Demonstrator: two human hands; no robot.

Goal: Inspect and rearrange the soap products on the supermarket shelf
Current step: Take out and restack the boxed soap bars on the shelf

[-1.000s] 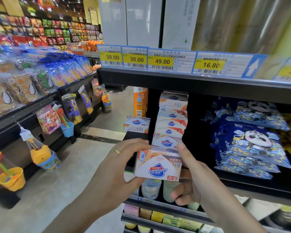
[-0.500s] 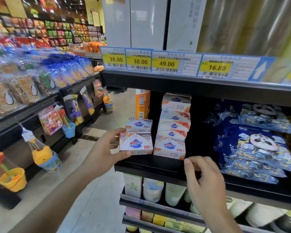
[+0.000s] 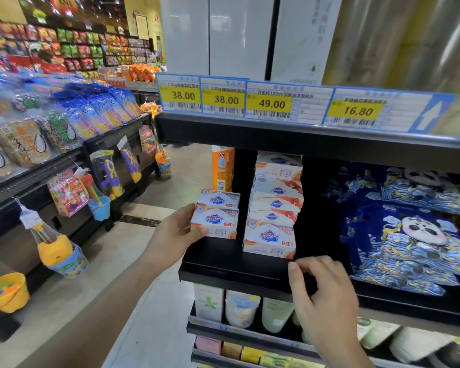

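Rearranging seems partly done: white cardboard soap box with blue logo (image 3: 214, 226) set on black metal shelf (image 3: 223, 264), in front of a matching second box (image 3: 218, 199), left of tall soap stack (image 3: 275, 205). Left hand (image 3: 174, 235) grasping the box's left end, thumb on front. Right hand (image 3: 322, 293) loosely curled, holding nothing, near shelf edge. Alignment probably left.

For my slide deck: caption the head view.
Left hand holds a soap box on the black shelf; right hand hovers at its edge.
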